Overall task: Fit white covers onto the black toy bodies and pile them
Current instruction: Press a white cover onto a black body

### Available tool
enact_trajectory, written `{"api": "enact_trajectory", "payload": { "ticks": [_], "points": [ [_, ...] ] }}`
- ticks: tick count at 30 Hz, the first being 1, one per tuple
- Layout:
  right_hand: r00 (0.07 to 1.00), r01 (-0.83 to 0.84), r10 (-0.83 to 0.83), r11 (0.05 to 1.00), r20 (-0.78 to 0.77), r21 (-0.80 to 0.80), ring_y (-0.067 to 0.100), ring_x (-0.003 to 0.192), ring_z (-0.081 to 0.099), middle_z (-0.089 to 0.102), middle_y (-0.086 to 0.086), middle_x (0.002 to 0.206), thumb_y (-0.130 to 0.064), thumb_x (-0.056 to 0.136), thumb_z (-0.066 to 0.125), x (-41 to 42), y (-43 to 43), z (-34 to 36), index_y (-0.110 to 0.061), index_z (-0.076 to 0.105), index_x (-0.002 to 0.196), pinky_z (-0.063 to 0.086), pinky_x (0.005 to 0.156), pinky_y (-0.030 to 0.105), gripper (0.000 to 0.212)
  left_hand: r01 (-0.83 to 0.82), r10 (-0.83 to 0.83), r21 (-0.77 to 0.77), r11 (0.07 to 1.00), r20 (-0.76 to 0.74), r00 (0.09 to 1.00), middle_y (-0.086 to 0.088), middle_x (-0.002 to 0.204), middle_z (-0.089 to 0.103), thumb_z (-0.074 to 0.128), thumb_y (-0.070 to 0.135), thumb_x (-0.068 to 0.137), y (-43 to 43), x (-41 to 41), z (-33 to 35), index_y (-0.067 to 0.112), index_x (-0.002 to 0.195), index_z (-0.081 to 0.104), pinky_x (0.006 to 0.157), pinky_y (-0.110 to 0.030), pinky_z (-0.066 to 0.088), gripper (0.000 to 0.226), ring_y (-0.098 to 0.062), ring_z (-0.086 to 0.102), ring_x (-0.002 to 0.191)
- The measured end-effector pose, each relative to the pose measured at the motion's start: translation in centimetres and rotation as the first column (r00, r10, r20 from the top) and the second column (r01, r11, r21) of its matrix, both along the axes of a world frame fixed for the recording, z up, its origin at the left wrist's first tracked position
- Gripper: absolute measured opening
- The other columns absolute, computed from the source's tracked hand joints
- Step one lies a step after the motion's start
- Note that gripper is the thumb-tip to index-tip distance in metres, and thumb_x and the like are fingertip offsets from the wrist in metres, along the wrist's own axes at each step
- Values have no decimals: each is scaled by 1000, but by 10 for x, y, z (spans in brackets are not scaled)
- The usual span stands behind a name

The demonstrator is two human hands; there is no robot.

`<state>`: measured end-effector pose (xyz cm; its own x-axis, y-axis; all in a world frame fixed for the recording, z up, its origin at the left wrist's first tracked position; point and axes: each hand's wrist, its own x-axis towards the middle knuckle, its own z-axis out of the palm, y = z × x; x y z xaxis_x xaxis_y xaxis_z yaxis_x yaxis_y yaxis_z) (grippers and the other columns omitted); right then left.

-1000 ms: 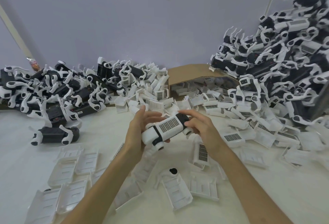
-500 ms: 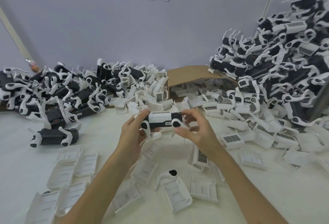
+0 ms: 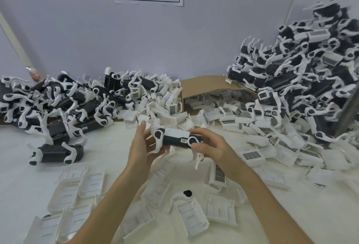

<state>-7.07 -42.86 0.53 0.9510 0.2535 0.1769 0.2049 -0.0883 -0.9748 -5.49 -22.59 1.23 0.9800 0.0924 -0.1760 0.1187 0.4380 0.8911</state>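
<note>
Far left: heap of bare black bodies [image 3: 58, 107], a large share apparently awaiting covers; one stray body [image 3: 56, 153] lies apart on the worktop [image 3: 19, 175].
Front left to centre: loose white covers [image 3: 77, 187], crowding the working space.
Centre: left hand [image 3: 141, 150] and right hand [image 3: 211, 150] each grip an end of one toy body [image 3: 175, 139], held above the worktop, its cover seemingly seated.
Behind: cardboard box [image 3: 209, 86].
Right: tall finished pile [image 3: 301, 73].

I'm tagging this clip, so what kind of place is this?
Probably a toy assembly bench: heaps of black toy bodies, loose white covers spread about, and a tall pile of covered toys.
</note>
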Motion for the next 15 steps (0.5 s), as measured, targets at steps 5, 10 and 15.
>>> {"api": "enact_trajectory", "payload": {
  "ticks": [5,10,15],
  "points": [
    [943,47,22,979,-332,198,20,64,58,66,17,89,-45,82,70,13,0,8,-11,66,111,49,52,28,45,-191,189,3,982,102,977,-3,102,73,37,38,106,4,4,-4,15,100,71,59,-28,44,42,-13,50,41],
    [904,156,62,874,-424,460,26,60,66,67,17,83,-30,78,70,36,-14,69,-4,59,112,55,51,30,44,-331,333,-35,943,117,936,1,98,78,43,30,101,17,6,-4,19,91,71,62,-27,43,32,-11,50,41],
    [985,170,-98,485,-140,858,57,123,50,37,39,147,-48,102,46,90,-99,232,0,17,152,46,100,63,76,-275,274,-12,961,133,952,0,98,76,40,31,101,13,5,-5,20,90,71,65,-31,43,35,-11,54,44]
  ]
}}
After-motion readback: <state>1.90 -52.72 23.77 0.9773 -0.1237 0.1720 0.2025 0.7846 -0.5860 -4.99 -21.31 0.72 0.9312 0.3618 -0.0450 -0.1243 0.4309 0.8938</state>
